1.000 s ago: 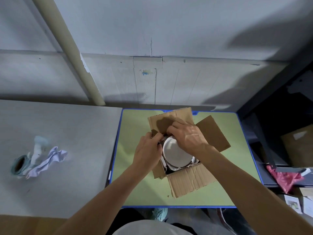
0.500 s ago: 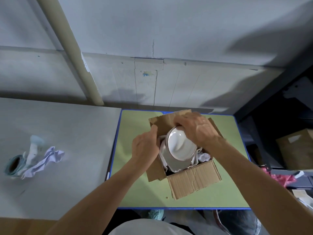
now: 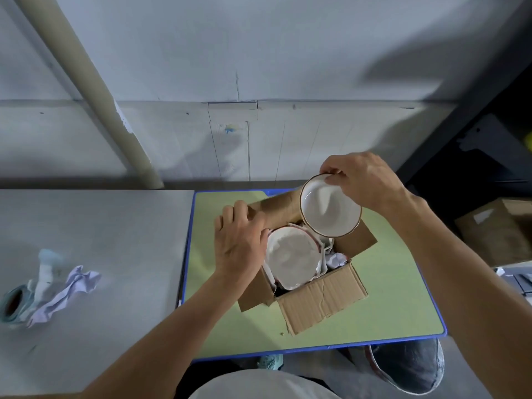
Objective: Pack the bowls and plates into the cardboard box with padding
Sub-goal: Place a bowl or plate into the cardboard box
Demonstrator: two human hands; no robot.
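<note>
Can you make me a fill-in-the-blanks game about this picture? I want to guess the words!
1. The right hand holds a white ____ by its rim.
2. The box stands on a ____ table.
3. The crumpled paper lies to the ____ of the box.

Missing words: bowl; green; left.
</note>
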